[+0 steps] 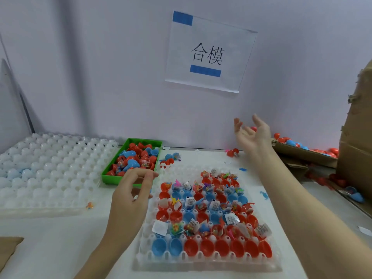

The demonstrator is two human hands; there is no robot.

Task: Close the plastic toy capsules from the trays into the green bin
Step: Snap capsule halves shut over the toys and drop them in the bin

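Observation:
A white tray (205, 260) in front of me holds several red and blue open capsule halves (207, 246), many with small toys and paper slips inside. The green bin (104, 176) behind it on the left is full of red and blue closed capsules (136, 158). My left hand (130, 196) hovers between bin and tray, fingers loosely curled, holding nothing that I can see. My right hand (251, 135) is raised palm up toward the far right, fingers spread, empty.
A stack of empty white trays (46, 170) fills the left of the table. At the right stand a tall cardboard box (356, 150) and a flat carton (302, 154) with loose red and blue capsule halves. Stray capsules (233, 152) lie behind the tray. A paper sign (209, 53) hangs on the wall.

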